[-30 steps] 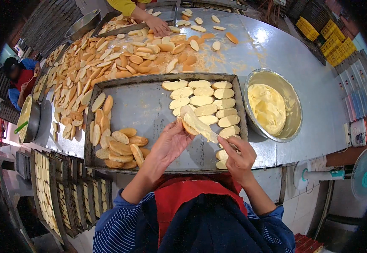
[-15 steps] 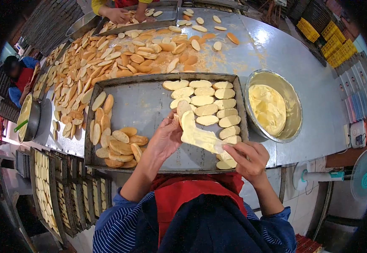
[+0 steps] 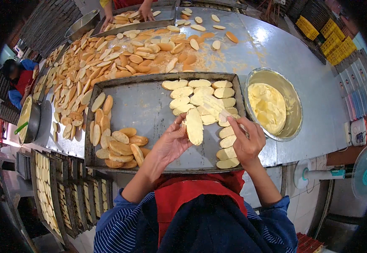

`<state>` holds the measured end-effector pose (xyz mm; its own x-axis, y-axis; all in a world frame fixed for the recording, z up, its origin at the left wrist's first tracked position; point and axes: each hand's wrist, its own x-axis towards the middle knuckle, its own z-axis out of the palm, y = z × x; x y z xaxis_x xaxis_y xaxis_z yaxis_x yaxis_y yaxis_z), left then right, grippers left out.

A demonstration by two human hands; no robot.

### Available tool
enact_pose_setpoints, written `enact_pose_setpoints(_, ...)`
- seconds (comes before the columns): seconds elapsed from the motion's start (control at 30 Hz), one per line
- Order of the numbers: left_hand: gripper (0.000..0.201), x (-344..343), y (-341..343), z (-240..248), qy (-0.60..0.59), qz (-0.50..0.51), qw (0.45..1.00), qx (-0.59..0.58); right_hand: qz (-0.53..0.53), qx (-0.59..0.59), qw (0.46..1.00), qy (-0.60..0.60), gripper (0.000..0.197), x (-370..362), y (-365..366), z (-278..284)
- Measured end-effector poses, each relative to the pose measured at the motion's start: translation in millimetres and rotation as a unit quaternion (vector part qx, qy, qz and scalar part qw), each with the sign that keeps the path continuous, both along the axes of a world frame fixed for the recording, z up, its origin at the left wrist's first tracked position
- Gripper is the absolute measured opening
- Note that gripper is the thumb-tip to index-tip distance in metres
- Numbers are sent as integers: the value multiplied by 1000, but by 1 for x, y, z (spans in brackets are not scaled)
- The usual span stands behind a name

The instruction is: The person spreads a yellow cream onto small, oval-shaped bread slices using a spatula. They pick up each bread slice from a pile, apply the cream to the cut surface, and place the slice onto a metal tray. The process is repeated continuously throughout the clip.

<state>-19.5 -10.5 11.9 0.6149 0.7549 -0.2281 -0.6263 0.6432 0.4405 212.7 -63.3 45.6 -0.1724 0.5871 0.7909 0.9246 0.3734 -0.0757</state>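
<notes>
My left hand [image 3: 170,142] grips an oval bread slice [image 3: 194,127] whose upper face is coated with pale yellow cream. In my right hand [image 3: 249,144], closed on its handle end, is a pale translucent spatula [image 3: 215,106], its blade blurred above the tray. Both hands are over a dark-rimmed metal tray [image 3: 139,107]. Rows of cream-coated slices [image 3: 224,93] lie along the tray's right side, partly hidden by the spatula and right hand. Plain bread slices [image 3: 118,147] are heaped at its left. Right of the tray stands a metal bowl [image 3: 293,111] holding yellow cream [image 3: 266,110].
A large pile of bread slices [image 3: 82,69] covers the metal table's [image 3: 293,55] far left. Across the table, a co-worker's hands [image 3: 146,12] are over another tray. Loaded trays [image 3: 44,189] stand in a rack at lower left. A fan [image 3: 362,173] is at right.
The spatula has lifted off the slice and swung up and away, its blade now above the rows. The slice in my left hand now shows a full cream coat. The co-worker's hands have moved apart.
</notes>
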Motion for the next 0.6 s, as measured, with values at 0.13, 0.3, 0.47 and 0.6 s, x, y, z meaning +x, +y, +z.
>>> enact_pose_setpoints(0.13,47,0,2,2,-22,-14,1000,9,27,-28,999,2,50,-10,-3,0)
enact_pose_setpoints(0.3,44,0,3,-4,61,12,996,58,-19,-68,995,66,52,0,-1,-6)
enact_pose_setpoints(0.47,43,-5,3,-9,171,41,978,113,81,-192,972,108,55,-4,-29,0)
enact_pose_setpoints(0.6,46,-21,7,-29,271,75,953,115,109,-252,956,102,55,15,-47,-4)
